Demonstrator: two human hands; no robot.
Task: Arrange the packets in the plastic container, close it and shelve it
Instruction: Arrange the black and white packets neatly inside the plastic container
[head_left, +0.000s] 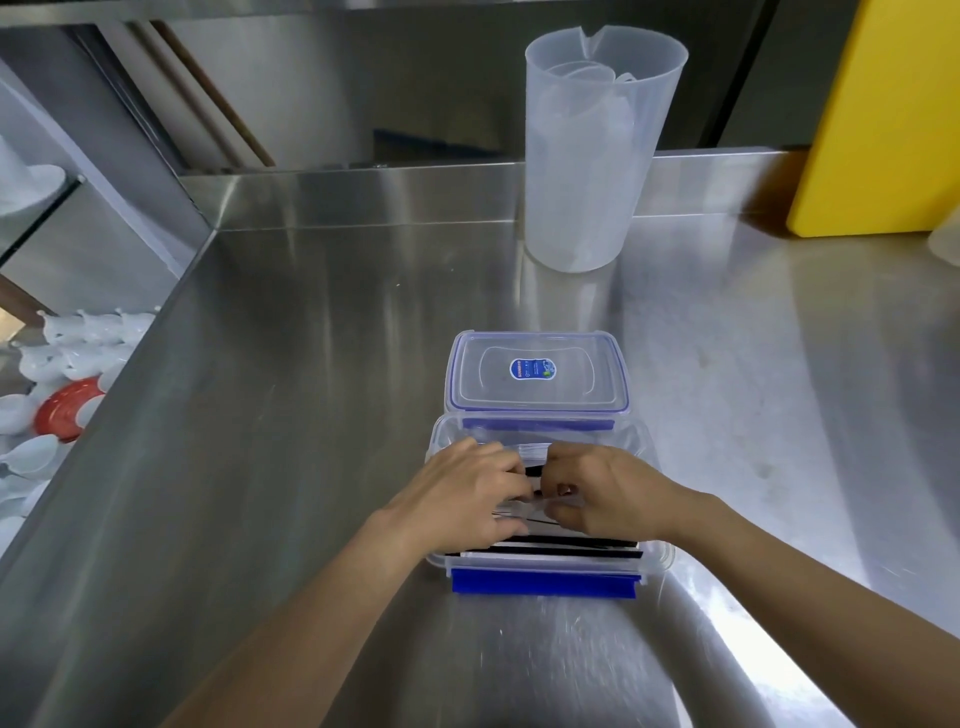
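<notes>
Arranging packets (550, 540) | plastic container (655, 557) open at worktop (322, 364) near edge, lid (537, 374) just behind | left hand (467, 493), right hand (605, 491) inside, grip pinched on packets | next: level stack, fit lid, snap clips.

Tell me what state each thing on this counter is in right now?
Plastic container: open, lid off, packets inside.
Lid: lying flat on the counter behind the container.
Packets: standing in a row inside.
Left hand: fingers in the packets.
Right hand: fingers in the packets.
Jug: upright, smaller cups nested inside.
Yellow board: leaning upright.
</notes>
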